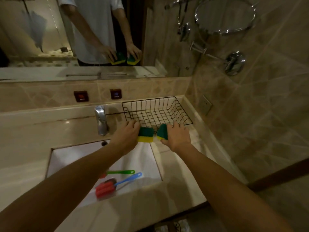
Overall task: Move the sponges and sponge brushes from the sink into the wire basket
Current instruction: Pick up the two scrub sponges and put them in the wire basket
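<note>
My left hand [124,134] grips a green-and-yellow sponge [145,135] just in front of the black wire basket [173,99], which stands on the counter behind the sink. My right hand [178,136] holds a second green-and-yellow sponge [162,133] beside the first, at the basket's near edge. Nothing lies in the basket. In the white sink [143,158] lie two sponge brushes: one with a blue handle [129,179] and a red foam head [105,188], and one with a green handle [121,172] partly hidden under my left forearm.
A chrome faucet [101,120] rises left of the basket. A mirror [50,30] covers the wall behind and reflects a person's hands with the sponges. A round chrome mirror on an arm [224,15] hangs on the tiled right wall, near a wall socket [205,104].
</note>
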`<act>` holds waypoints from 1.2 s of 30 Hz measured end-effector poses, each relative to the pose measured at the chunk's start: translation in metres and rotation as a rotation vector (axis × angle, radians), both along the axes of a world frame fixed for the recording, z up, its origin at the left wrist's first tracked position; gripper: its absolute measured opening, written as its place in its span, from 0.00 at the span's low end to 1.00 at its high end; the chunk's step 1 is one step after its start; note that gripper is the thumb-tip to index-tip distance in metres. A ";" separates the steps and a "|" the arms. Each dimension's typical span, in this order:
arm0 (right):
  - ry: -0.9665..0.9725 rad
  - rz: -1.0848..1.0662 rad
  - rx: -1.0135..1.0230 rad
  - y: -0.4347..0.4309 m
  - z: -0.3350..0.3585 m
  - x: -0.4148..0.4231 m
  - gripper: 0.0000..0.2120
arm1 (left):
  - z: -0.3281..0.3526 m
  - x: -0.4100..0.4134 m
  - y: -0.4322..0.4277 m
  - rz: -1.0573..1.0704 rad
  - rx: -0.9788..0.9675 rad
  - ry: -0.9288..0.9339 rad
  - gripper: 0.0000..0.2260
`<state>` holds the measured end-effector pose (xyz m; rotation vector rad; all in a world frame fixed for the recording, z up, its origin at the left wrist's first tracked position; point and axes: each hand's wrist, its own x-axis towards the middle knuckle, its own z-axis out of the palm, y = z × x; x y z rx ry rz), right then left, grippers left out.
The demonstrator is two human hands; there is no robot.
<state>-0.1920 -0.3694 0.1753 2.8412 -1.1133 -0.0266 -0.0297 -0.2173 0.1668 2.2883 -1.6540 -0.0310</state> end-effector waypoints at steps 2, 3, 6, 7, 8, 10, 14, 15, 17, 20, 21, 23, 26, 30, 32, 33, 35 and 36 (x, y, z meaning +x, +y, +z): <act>-0.026 0.024 0.015 -0.018 -0.002 0.009 0.30 | 0.001 0.006 -0.014 0.010 -0.010 -0.015 0.20; -0.027 0.041 0.019 -0.026 -0.004 0.015 0.30 | 0.000 0.008 -0.021 0.014 -0.006 -0.012 0.20; -0.029 0.071 0.029 -0.055 -0.009 0.038 0.30 | -0.005 0.020 -0.041 0.033 0.020 -0.006 0.22; -0.036 0.072 0.050 -0.065 -0.012 0.047 0.30 | -0.008 0.025 -0.048 0.043 0.037 0.000 0.23; -0.046 0.073 0.077 -0.076 -0.016 0.057 0.31 | -0.012 0.030 -0.055 0.056 0.057 0.005 0.25; -0.060 0.093 0.126 -0.097 -0.030 0.076 0.32 | -0.022 0.039 -0.067 0.088 0.107 -0.026 0.28; 0.012 0.170 0.165 -0.135 -0.063 0.116 0.34 | -0.044 0.056 -0.090 0.132 0.231 -0.141 0.38; 0.035 0.189 0.179 -0.142 -0.071 0.125 0.35 | -0.050 0.061 -0.095 0.154 0.216 -0.076 0.39; 0.036 0.227 0.240 -0.153 -0.085 0.144 0.33 | -0.061 0.069 -0.105 0.203 0.164 0.029 0.36; -0.031 0.321 0.254 -0.161 -0.106 0.170 0.30 | -0.070 0.079 -0.116 0.202 0.148 -0.008 0.32; -0.033 0.356 0.244 -0.163 -0.111 0.177 0.29 | -0.072 0.083 -0.118 0.189 0.138 -0.021 0.31; 0.004 0.412 0.238 -0.167 -0.119 0.193 0.29 | -0.076 0.088 -0.119 0.176 0.118 -0.039 0.31; 0.072 0.456 0.264 -0.175 -0.131 0.215 0.29 | -0.084 0.094 -0.120 0.145 0.180 -0.085 0.32; 0.086 0.516 0.296 -0.176 -0.147 0.234 0.27 | -0.100 0.100 -0.118 0.148 0.237 -0.075 0.32; 0.082 0.522 0.330 -0.175 -0.154 0.239 0.28 | -0.106 0.102 -0.117 0.138 0.243 -0.065 0.31; 0.070 0.525 0.339 -0.174 -0.158 0.241 0.28 | -0.109 0.102 -0.117 0.134 0.233 -0.061 0.30; 0.034 0.517 0.365 -0.173 -0.164 0.242 0.27 | -0.114 0.102 -0.117 0.138 0.217 -0.052 0.29; 0.022 0.501 0.385 -0.172 -0.165 0.243 0.27 | -0.114 0.102 -0.117 0.141 0.210 -0.050 0.28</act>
